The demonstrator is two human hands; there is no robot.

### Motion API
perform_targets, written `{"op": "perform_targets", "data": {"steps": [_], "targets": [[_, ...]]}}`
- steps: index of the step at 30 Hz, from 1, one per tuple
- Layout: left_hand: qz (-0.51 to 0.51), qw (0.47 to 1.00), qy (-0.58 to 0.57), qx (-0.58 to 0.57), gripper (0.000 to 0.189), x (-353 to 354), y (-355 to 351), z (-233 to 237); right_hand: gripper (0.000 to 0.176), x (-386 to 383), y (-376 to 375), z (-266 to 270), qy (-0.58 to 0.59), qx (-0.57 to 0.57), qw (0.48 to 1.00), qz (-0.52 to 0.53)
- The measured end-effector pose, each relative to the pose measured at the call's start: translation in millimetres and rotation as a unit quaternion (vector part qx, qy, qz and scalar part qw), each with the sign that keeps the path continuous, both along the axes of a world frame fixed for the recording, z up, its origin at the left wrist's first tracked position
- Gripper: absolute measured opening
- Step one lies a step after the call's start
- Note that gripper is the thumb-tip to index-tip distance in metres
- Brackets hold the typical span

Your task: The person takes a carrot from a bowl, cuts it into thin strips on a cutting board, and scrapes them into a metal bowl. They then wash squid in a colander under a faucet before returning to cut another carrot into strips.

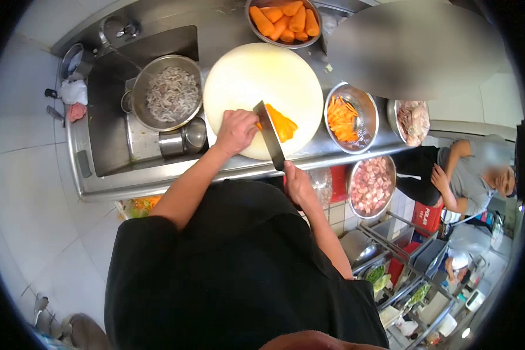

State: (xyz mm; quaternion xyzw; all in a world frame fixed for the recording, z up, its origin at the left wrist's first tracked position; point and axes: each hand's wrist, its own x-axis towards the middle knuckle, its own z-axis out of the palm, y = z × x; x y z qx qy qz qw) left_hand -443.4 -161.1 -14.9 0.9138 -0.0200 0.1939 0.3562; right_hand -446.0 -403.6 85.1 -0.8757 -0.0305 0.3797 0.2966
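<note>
My right hand (298, 184) is wrapped round the handle of a cleaver (269, 133), whose broad blade stands on edge over a round white cutting board (233, 76). On the blade's right side lie orange carrot slices (283, 125), fanned out on the board. My left hand (238, 130) is closed at the blade's left side, its fingers curled down on a piece of carrot that mostly hides beneath them. Right of the board, a perforated metal colander (364, 119) holds cut carrot sticks (342, 119).
Peeled carrots fill a metal bowl (284, 41) behind the board. At left, a sink (108, 87) holds a bowl of pale strips (172, 96) under a tap. Bowls of raw meat (371, 185) and pale raw pieces (413, 119) stand at right. A person (469, 172) sits beyond.
</note>
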Motion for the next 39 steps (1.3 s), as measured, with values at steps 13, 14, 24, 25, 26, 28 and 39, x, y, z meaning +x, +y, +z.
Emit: {"op": "perform_targets", "data": {"steps": [13, 14, 24, 25, 26, 28, 39], "targets": [[0.053, 0.921, 0.334, -0.195, 0.019, -154.5, 96.2, 50.8, 0.079, 6.0, -14.3, -17.5, 0.059, -0.011, 0.998, -0.029], [0.055, 0.894, 0.381, -0.231, 0.020, -189.8, 117.1, 47.0, 0.079, 7.7, -19.5, -27.1, 0.050, -0.026, 0.998, -0.015], [0.132, 0.688, 0.707, -0.095, 0.048, -443.0, 196.4, -15.6, 0.085, 6.5, -8.5, -8.9, 0.038, 0.020, 0.999, -0.022], [0.084, 0.653, 0.752, -0.021, 0.050, -427.2, 196.8, -6.3, 0.087, 8.8, -7.0, -2.8, 0.075, -0.022, 0.997, -0.025], [0.072, 0.642, 0.762, -0.044, 0.051, -404.8, 205.8, 1.2, 0.087, 9.4, -4.4, -1.0, 0.070, -0.027, 0.997, -0.036], [0.080, 0.634, 0.745, -0.188, 0.052, -346.9, 222.7, 31.7, 0.087, 4.0, -1.3, 0.7, 0.068, -0.038, 0.995, -0.058], [0.281, 0.728, 0.443, -0.442, 0.042, -148.0, 358.3, -222.5, 0.070, -22.6, 3.4, -5.2, 0.021, -0.045, 0.990, -0.135]]}}
